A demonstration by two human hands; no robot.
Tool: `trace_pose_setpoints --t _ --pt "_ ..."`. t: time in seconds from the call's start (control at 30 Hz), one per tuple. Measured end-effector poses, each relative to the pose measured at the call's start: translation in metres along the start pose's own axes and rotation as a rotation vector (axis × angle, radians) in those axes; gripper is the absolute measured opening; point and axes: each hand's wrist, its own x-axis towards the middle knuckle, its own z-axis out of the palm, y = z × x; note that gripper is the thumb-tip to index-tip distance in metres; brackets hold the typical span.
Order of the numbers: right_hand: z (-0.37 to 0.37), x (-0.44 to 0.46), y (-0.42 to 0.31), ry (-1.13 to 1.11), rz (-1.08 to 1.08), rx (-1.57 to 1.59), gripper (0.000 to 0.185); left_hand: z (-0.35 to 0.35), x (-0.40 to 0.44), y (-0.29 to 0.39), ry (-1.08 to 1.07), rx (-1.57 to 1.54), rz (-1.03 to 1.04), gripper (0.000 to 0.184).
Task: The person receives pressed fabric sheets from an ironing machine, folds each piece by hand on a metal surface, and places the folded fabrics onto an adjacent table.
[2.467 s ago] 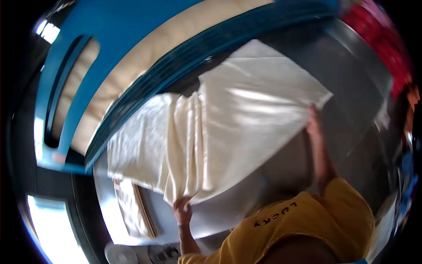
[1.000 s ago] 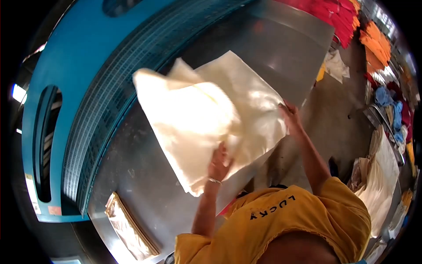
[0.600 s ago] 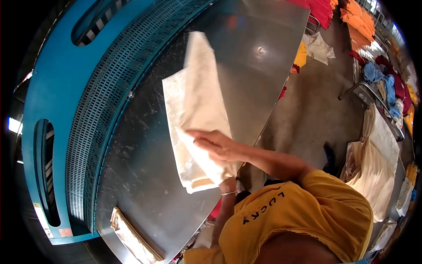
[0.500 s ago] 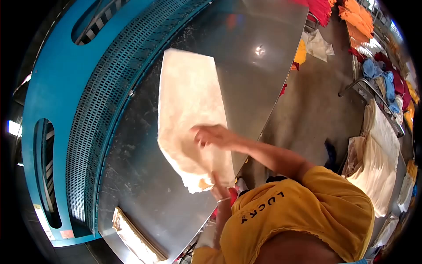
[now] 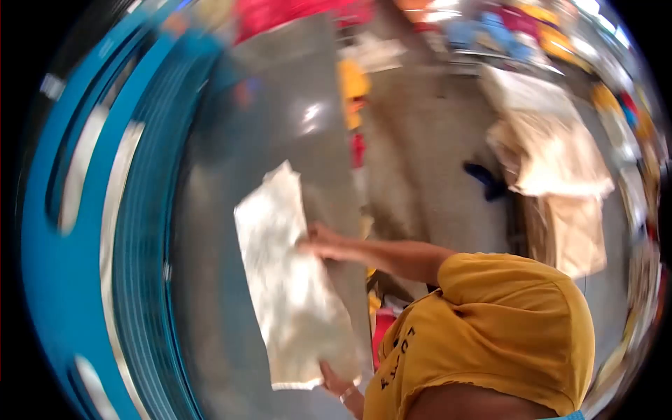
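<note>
A folded cream cloth lies lengthwise over the grey metal table, blurred in places by motion. My right hand is closed on the cloth's right edge, about midway along it. At the near end, my left hand grips the bottom edge close to the corner, its thumb showing on top and the other fingers mostly hidden. The far end of the cloth comes to an uneven point.
A blue machine with slotted openings borders the table on the left. Red fabric is heaped at the far end. Beige cloths are stacked to the right, past the floor, where a dark item lies.
The view has turned. The cloth looks narrower and its outline has changed. My right hand has moved from over its surface to its right edge, while my left hand stays at the near end.
</note>
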Motion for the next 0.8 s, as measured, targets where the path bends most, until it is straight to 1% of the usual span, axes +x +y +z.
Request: trace_pose_setpoints --t 0.03,0.07,0.1,0.13,0.2,0.27,0.3,0.33,0.37,0.4,0.43,0.47,0.5,0.53,0.57,0.6,0.63,0.67,0.7,0.73,0.77,0.8 --pt "-0.024 -0.022 -0.015 -0.04 -0.033 -0.039 0.044 0.0 -0.004 0.003 -0.075 0.017 -0.013 0.047" --pt "-0.053 -0.041 -0.016 -0.007 0.053 0.017 0.037 -0.013 0.02 -0.011 -0.172 0.089 -0.059 0.047" --pt "-0.087 -0.061 -0.016 0.058 -0.006 0.07 0.031 0.011 0.027 -0.006 -0.31 0.123 -0.063 0.048" --pt "-0.119 -0.083 -0.02 0.194 0.04 0.089 0.029 0.034 0.028 0.002 -0.431 0.15 -0.067 0.05" --pt "-0.164 -0.119 -0.054 0.357 0.011 0.064 0.026 0.081 0.018 0.034 -0.64 0.185 -0.067 0.053" --pt "-0.217 -0.126 -0.067 0.722 -0.183 0.135 0.023 0.124 -0.018 0.06 -0.809 0.21 -0.068 0.056" --pt "-0.252 -0.138 -0.087 0.729 -0.174 0.026 0.021 0.168 -0.08 0.083 -0.86 0.172 0.108 0.056" --pt "-0.295 -0.151 -0.113 0.733 -0.162 -0.082 0.02 0.209 -0.103 0.089 -0.912 0.147 0.175 0.054" --pt "-0.339 -0.16 -0.134 0.89 -0.523 -0.723 0.021 0.251 -0.125 0.096 -0.963 0.118 0.24 0.052" --pt "-0.383 -0.17 -0.152 0.975 -0.851 -1.394 0.023 0.297 -0.112 0.096 -1.012 0.115 0.191 0.049" --pt "-0.405 -0.192 -0.191 1.056 -0.66 -0.864 0.025 0.333 -0.136 0.1 -1.111 0.06 0.212 0.051" --pt "-0.431 -0.216 -0.237 1.075 -0.471 -0.345 0.027 0.377 -0.173 0.098 -1.209 -0.009 0.228 0.053" --pt "-0.481 -0.232 -0.259 1.139 -0.55 -0.52 0.028 0.42 -0.202 0.09 -1.288 -0.057 0.318 0.049" --pt "-0.514 -0.257 -0.291 1.122 -0.602 -0.453 0.029 0.458 -0.225 0.082 -1.36 -0.091 0.41 0.045" --pt "-0.553 -0.276 -0.309 1.125 -0.783 -0.517 0.026 0.5 -0.241 0.07 -1.373 -0.038 0.466 0.043" --pt "-0.585 -0.301 -0.326 1.162 -0.857 -0.859 0.021 0.54 -0.257 0.058 -1.381 0.017 0.52 0.04" --pt "-0.594 -0.328 -0.346 1.324 -0.632 -1.007 0.031 0.578 -0.291 0.047 -1.407 -0.036 0.547 0.037" --pt "-0.651 -0.344 -0.342 1.395 -0.654 -1.423 0.032 0.617 -0.326 0.035 -1.43 -0.095 0.568 0.034" --pt "-0.692 -0.362 -0.34 1.372 -0.699 -1.511 0.034 0.66 -0.339 0.019 -1.514 -0.035 0.526 0.034" --pt "-0.714 -0.376 -0.335 1.363 -0.751 -1.419 0.033 0.7 -0.35 0.0 -1.595 0.024 0.484 0.035" --pt "-0.736 -0.383 -0.33 1.337 -0.668 -0.496 0.034 0.726 -0.377 -0.018 -1.614 -0.006 0.486 0.035" --pt "-0.762 -0.394 -0.312 1.369 -0.633 -0.446 0.02 0.749 -0.4 -0.036 -1.635 -0.035 0.488 0.035"
